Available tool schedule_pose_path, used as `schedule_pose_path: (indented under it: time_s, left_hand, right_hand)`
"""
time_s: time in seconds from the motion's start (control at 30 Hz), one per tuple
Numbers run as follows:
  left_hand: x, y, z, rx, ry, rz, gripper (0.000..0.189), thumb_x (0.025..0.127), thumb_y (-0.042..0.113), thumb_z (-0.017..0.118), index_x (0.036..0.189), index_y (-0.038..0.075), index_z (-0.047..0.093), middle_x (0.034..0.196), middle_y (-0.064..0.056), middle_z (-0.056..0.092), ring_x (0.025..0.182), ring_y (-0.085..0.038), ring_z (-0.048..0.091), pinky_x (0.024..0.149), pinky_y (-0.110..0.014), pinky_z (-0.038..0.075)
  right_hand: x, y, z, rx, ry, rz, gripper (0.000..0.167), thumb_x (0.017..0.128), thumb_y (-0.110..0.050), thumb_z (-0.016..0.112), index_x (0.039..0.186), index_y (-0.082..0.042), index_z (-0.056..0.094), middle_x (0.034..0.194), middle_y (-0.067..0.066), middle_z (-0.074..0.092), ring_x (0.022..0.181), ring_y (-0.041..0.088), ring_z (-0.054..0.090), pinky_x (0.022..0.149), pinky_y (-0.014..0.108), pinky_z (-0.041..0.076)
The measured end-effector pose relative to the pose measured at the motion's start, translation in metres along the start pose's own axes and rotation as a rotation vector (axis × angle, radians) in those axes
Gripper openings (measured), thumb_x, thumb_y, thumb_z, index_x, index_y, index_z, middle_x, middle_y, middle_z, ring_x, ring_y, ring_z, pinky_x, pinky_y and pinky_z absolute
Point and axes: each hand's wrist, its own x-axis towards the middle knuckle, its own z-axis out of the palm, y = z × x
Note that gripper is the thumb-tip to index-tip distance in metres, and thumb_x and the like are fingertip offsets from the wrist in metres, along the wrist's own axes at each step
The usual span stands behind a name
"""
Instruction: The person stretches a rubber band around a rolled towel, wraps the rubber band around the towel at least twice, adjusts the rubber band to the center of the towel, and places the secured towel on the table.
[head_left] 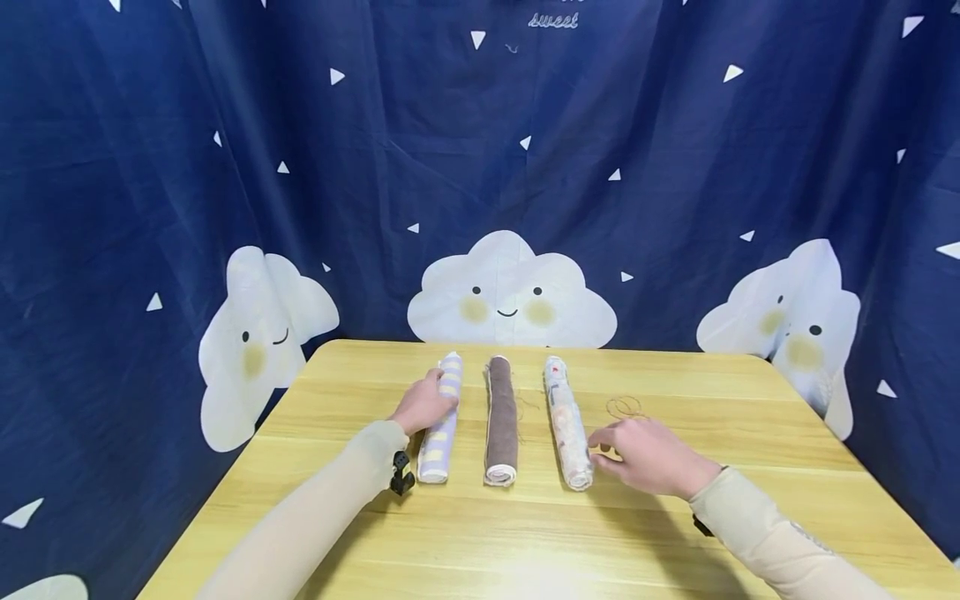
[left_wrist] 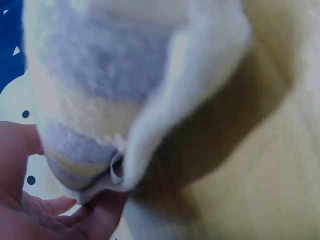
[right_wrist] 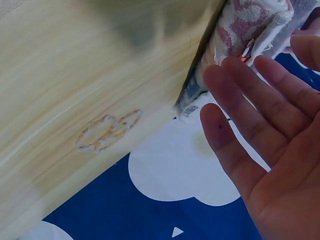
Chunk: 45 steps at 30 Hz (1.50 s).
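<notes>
Three rolled towels lie side by side, lengthwise away from me. The left one, a purple-and-cream striped towel (head_left: pixel 441 433), is gripped by my left hand (head_left: pixel 424 404), thumb and fingers round its sides; in the left wrist view the same striped roll (left_wrist: pixel 100 65) fills the upper left above the fingers (left_wrist: pixel 107 215). A brown towel (head_left: pixel 502 421) lies in the middle, untouched. My right hand (head_left: pixel 645 454) is beside the pale patterned towel (head_left: pixel 567 425), fingertips close to its right side. The right wrist view shows that hand's fingers (right_wrist: pixel 250 115) loosely extended, palm bare, near the patterned roll (right_wrist: pixel 245 25).
Thin orange-tan rubber bands (head_left: pixel 625 407) lie on the wooden table (head_left: pixel 525 542) beyond my right hand. More thin bands (head_left: pixel 527 402) lie between the brown and patterned rolls. A dark blue curtain (head_left: pixel 465 150) with clouds hangs behind the table and along both sides.
</notes>
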Motion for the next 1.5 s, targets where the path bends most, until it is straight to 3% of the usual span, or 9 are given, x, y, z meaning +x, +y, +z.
schedule_pose_path:
  time_s: [0.13, 0.27, 0.47, 0.63, 0.83, 0.97, 1.3, 1.5]
  left_hand:
    - [-0.002, -0.002, -0.002, -0.117, 0.007, 0.032, 0.074, 0.087, 0.020, 0.065, 0.154, 0.012, 0.035, 0.131, -0.022, 0.058, 0.088, -0.027, 0.066, 0.071, -0.039, 0.057]
    - [-0.007, -0.002, -0.005, -0.171, -0.005, 0.066, 0.072, 0.088, 0.020, 0.066, 0.154, 0.013, 0.037, 0.133, -0.020, 0.058, 0.091, -0.027, 0.065, 0.074, -0.039, 0.056]
    - [-0.016, -0.003, -0.011, -0.215, -0.055, 0.082, 0.069, 0.092, 0.023, 0.065, 0.155, 0.021, 0.036, 0.121, -0.017, 0.062, 0.088, -0.025, 0.063, 0.072, -0.038, 0.053]
    - [-0.022, 0.000, -0.014, -0.220, -0.086, 0.137, 0.072, 0.090, 0.018, 0.065, 0.156, 0.023, 0.036, 0.124, -0.017, 0.063, 0.090, -0.024, 0.063, 0.073, -0.037, 0.053]
    - [-0.036, 0.017, -0.022, -0.137, -0.128, 0.265, 0.077, 0.086, 0.010, 0.065, 0.156, 0.029, 0.037, 0.112, -0.009, 0.065, 0.089, -0.020, 0.062, 0.075, -0.034, 0.053]
    - [-0.047, 0.032, -0.026, -0.089, -0.175, 0.333, 0.078, 0.087, 0.008, 0.064, 0.156, 0.029, 0.036, 0.122, -0.008, 0.064, 0.096, -0.019, 0.060, 0.079, -0.035, 0.052]
    - [-0.063, 0.046, -0.029, -0.006, -0.256, 0.412, 0.077, 0.090, 0.011, 0.062, 0.156, 0.038, 0.033, 0.139, -0.002, 0.056, 0.102, -0.019, 0.057, 0.083, -0.035, 0.049]
    - [-0.070, 0.055, -0.033, 0.093, -0.264, 0.442, 0.076, 0.091, 0.014, 0.061, 0.157, 0.037, 0.031, 0.145, -0.001, 0.052, 0.101, -0.019, 0.057, 0.084, -0.036, 0.048]
  right_hand:
    - [-0.002, -0.001, -0.002, 0.006, -0.005, 0.012, 0.012, 0.092, -0.021, 0.072, 0.101, -0.015, 0.075, 0.088, -0.010, 0.074, 0.077, 0.009, 0.069, 0.067, 0.033, 0.055]
    - [-0.004, 0.000, -0.003, 0.002, -0.009, 0.013, 0.012, 0.092, -0.022, 0.071, 0.102, -0.015, 0.075, 0.087, -0.011, 0.073, 0.076, 0.008, 0.068, 0.066, 0.033, 0.055]
    - [-0.008, 0.002, -0.004, -0.010, 0.003, 0.005, 0.013, 0.092, -0.022, 0.071, 0.103, -0.015, 0.075, 0.087, -0.012, 0.073, 0.076, 0.007, 0.067, 0.066, 0.032, 0.055]
    - [-0.011, 0.004, -0.006, -0.004, 0.000, 0.016, 0.013, 0.094, -0.021, 0.068, 0.104, -0.015, 0.075, 0.088, -0.012, 0.072, 0.078, 0.006, 0.068, 0.068, 0.032, 0.056]
    - [-0.015, 0.005, -0.009, 0.001, -0.001, 0.033, 0.013, 0.096, -0.024, 0.067, 0.103, -0.016, 0.075, 0.088, -0.013, 0.071, 0.079, 0.007, 0.067, 0.069, 0.033, 0.055]
    - [-0.017, 0.005, -0.011, 0.006, 0.005, 0.035, 0.012, 0.096, -0.027, 0.067, 0.101, -0.018, 0.074, 0.087, -0.016, 0.069, 0.079, 0.006, 0.066, 0.068, 0.031, 0.054]
    - [-0.021, 0.008, -0.013, 0.012, 0.009, 0.054, 0.015, 0.096, -0.026, 0.068, 0.104, -0.016, 0.075, 0.088, -0.014, 0.069, 0.077, -0.002, 0.061, 0.067, 0.029, 0.054]
    - [-0.023, 0.012, -0.014, 0.028, 0.018, 0.057, 0.017, 0.097, -0.030, 0.066, 0.102, -0.016, 0.075, 0.086, -0.015, 0.069, 0.075, -0.004, 0.059, 0.066, 0.027, 0.053]
